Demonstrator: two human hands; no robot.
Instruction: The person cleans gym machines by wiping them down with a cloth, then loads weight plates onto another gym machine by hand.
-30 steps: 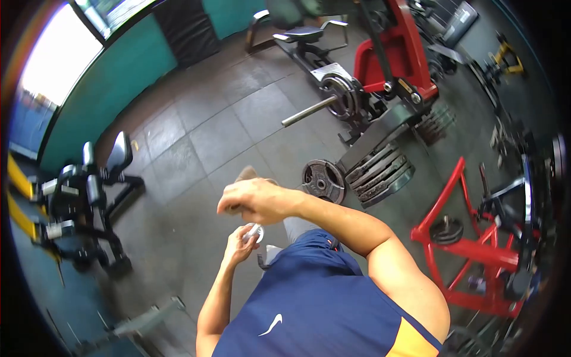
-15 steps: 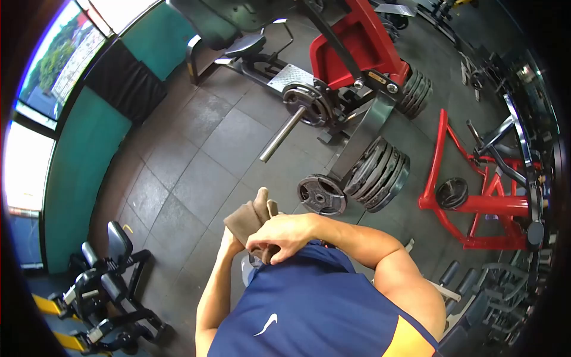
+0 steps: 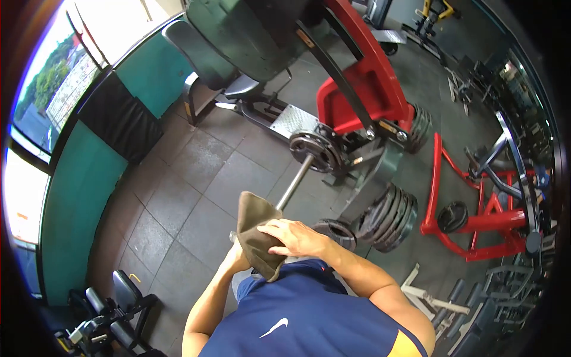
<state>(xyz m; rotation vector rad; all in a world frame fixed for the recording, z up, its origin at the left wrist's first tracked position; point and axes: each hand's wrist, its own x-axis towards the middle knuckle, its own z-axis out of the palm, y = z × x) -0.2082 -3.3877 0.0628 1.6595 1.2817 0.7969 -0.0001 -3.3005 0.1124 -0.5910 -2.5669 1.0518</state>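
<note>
A brown-olive cloth [image 3: 254,247] hangs spread in front of my waist, its upper corner pointing forward. My left hand [image 3: 237,258] is at its left edge, holding it from behind, with the fingers hidden by the fabric. Across the cloth's right side lies my right hand [image 3: 300,238], fingers extended over the fabric and thumb lower down, gripping it loosely. A small pale tip [image 3: 232,236] sticks out beside my left hand; I cannot make out what it is.
Ahead stands a red and black weight machine [image 3: 363,89] with a metal bar [image 3: 296,181] jutting towards me. Stacked plates [image 3: 389,217] sit to the right, by a red frame [image 3: 434,184]. A black padded machine [image 3: 113,303] is at left, near the teal wall [image 3: 89,184].
The bunched cloth has opened out into a larger sheet. My right hand has changed from curled fingers to extended ones over it. The view has tilted up slightly.
</note>
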